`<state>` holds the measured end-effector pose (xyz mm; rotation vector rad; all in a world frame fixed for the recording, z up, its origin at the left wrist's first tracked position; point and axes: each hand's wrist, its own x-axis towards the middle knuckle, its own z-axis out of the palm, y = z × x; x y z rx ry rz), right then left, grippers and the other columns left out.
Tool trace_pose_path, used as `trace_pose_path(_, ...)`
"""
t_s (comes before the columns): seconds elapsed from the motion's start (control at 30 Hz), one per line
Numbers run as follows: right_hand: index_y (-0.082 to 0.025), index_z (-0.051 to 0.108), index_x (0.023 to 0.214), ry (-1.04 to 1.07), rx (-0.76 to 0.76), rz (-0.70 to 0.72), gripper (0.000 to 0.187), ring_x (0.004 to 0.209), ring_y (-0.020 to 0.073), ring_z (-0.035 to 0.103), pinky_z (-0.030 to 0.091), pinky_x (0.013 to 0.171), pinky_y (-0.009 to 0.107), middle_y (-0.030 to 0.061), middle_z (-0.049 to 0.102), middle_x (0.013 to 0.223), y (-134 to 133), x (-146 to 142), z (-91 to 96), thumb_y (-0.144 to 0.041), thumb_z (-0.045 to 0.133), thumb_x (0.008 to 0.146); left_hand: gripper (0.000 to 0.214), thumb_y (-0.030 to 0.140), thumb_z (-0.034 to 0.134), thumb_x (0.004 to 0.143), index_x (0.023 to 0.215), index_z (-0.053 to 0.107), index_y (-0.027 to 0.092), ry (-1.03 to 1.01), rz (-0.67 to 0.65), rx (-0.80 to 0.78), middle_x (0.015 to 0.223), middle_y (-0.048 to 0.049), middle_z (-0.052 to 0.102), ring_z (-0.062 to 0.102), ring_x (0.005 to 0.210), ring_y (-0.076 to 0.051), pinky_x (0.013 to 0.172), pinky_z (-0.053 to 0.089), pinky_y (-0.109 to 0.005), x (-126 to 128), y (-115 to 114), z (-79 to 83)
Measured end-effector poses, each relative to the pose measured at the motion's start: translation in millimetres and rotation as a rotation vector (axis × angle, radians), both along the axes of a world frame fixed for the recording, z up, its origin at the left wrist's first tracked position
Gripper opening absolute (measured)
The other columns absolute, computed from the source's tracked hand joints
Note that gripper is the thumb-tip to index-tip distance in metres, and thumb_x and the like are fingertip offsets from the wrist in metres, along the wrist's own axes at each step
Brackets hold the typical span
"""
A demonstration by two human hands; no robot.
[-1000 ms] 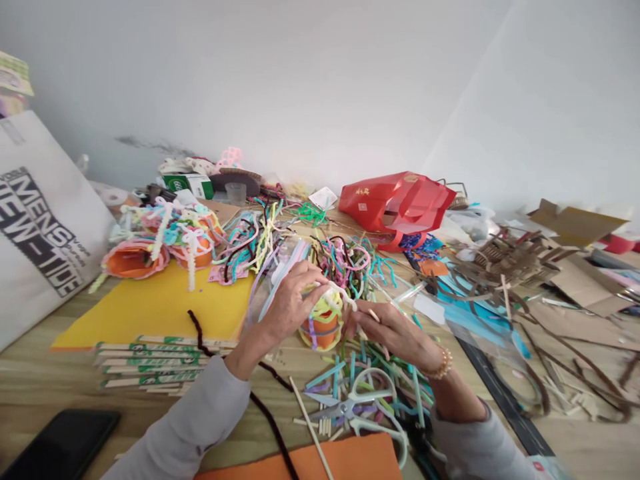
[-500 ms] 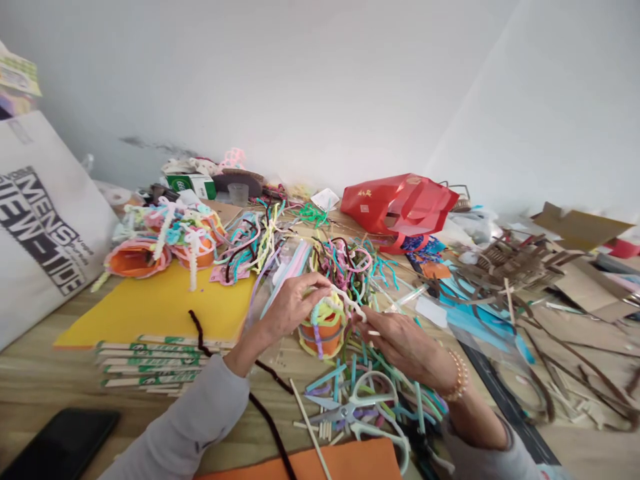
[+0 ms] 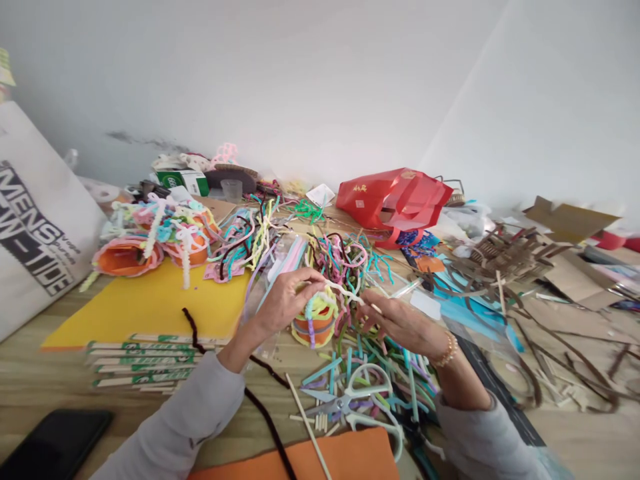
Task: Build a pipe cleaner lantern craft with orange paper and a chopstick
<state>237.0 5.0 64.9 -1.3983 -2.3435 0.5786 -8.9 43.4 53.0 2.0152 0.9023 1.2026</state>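
Near the middle of the table, my left hand [image 3: 290, 300] grips the top of a small orange paper cup [image 3: 307, 331] wrapped in coloured pipe cleaners. A white pipe cleaner [image 3: 344, 292] runs from the cup's top towards my right hand [image 3: 400, 327], whose fingertips pinch its far end. A beaded gold bracelet [image 3: 449, 351] circles my right wrist. Just below that hand lie green and blue straw pieces [image 3: 373, 363] and a pair of white-handled scissors [image 3: 357, 403]. A dark brown pipe cleaner [image 3: 260, 393] trails past my left forearm.
Pipe-cleaner-decorated orange cups [image 3: 160, 240] stand on a yellow card [image 3: 145, 310] at left, beside a white printed bag [image 3: 40, 227]. Loose pipe cleaners [image 3: 343, 257] pile behind my hands. A red bag [image 3: 393, 199] stands behind them, with cardboard scraps [image 3: 565, 287] at right and a phone [image 3: 55, 445] at front left.
My right hand has risen slightly and its fingers now reach the white pipe cleaner's end. The whole view has shifted a little as my head moved.
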Motion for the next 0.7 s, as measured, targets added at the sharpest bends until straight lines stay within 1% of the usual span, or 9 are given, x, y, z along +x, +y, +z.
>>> trace_pose_path(0.07,-0.023,0.058,0.100,0.021,-0.201,0.096,0.027,0.062,0.0126,0.065,0.049,0.048,0.019,-0.0006,0.065,0.070,3,0,-4.8,-0.033,0.034,0.100,0.016,0.027,0.056,0.087,0.084,0.068,0.017,-0.021,0.024,-0.004,0.083,-0.0019,0.071,0.064,0.077,-0.016,0.073,0.048,-0.025,-1,0,0.4)
trace_pose_path(0.13,-0.023,0.059,0.104,0.049,-0.327,0.172,0.028,0.061,0.0125,0.065,0.047,0.045,0.018,0.0000,0.063,0.073,5,0,-9.9,-0.033,0.033,0.100,0.016,0.028,0.057,0.086,0.083,0.067,0.017,-0.058,0.061,-0.016,0.081,-0.0019,0.071,0.063,0.076,-0.016,0.072,0.049,-0.025,-2,2,0.1)
trace_pose_path(0.27,-0.025,0.061,0.109,0.079,-0.415,0.212,0.028,0.060,0.0114,0.065,0.043,0.039,0.015,0.0027,0.066,0.086,6,2,-15.5,-0.035,0.036,0.099,0.019,0.033,0.058,0.086,0.083,0.067,0.017,-0.149,0.086,-0.077,0.081,-0.0036,0.072,0.065,0.078,-0.019,0.072,0.050,-0.027,-6,5,-1.7)
trace_pose_path(0.33,-0.027,0.061,0.112,0.086,-0.440,0.204,0.030,0.057,0.0115,0.064,0.042,0.037,0.015,0.0021,0.067,0.081,5,3,-12.4,-0.040,0.038,0.098,0.019,0.034,0.059,0.085,0.086,0.067,0.016,-0.180,0.070,-0.109,0.082,-0.0045,0.073,0.066,0.078,-0.019,0.072,0.051,-0.028,-8,7,-2.7)
trace_pose_path(0.43,-0.027,0.060,0.119,0.114,-0.485,0.213,0.037,0.052,0.0113,0.061,0.044,0.038,0.016,0.0002,0.064,0.070,2,6,0.5,-0.046,0.036,0.098,0.020,0.035,0.060,0.084,0.085,0.066,0.016,-0.203,0.022,-0.152,0.080,-0.0043,0.072,0.066,0.075,-0.018,0.071,0.052,-0.028,-9,8,-4.3)
trace_pose_path(0.5,-0.025,0.059,0.122,0.127,-0.490,0.202,0.039,0.050,0.0108,0.058,0.045,0.040,0.017,0.0001,0.063,0.069,-2,10,12.4,-0.047,0.038,0.097,0.019,0.034,0.061,0.084,0.086,0.066,0.016,-0.219,-0.026,-0.182,0.078,-0.0038,0.071,0.065,0.073,-0.017,0.070,0.051,-0.027,-9,9,-5.7)
trace_pose_path(0.57,-0.022,0.061,0.121,0.138,-0.422,0.166,0.040,0.049,0.0103,0.055,0.047,0.043,0.019,0.0009,0.063,0.069,-7,17,24.8,-0.046,0.045,0.094,0.017,0.032,0.061,0.085,0.085,0.065,0.016,-0.228,-0.066,-0.201,0.078,-0.0031,0.071,0.065,0.073,-0.016,0.070,0.051,-0.026,-9,9,-7.0)
trace_pose_path(0.63,-0.021,0.065,0.117,0.147,-0.313,0.136,0.041,0.061,0.0126,0.061,0.051,0.053,0.021,0.0050,0.068,0.082,-12,25,35.7,-0.049,0.047,0.092,0.015,0.030,0.060,0.085,0.085,0.066,0.016,-0.221,-0.099,-0.206,0.078,-0.0024,0.070,0.064,0.073,-0.015,0.070,0.049,-0.025,-9,9,-7.3)
trace_pose_path(0.7,-0.022,0.070,0.108,0.113,-0.272,0.134,0.046,0.058,0.0120,0.060,0.050,0.051,0.021,0.0066,0.069,0.087,-17,33,43.6,-0.056,0.047,0.089,0.014,0.028,0.060,0.085,0.084,0.067,0.015,-0.206,-0.124,-0.201,0.077,-0.0019,0.069,0.063,0.073,-0.014,0.070,0.048,-0.024,-9,9,-6.1)
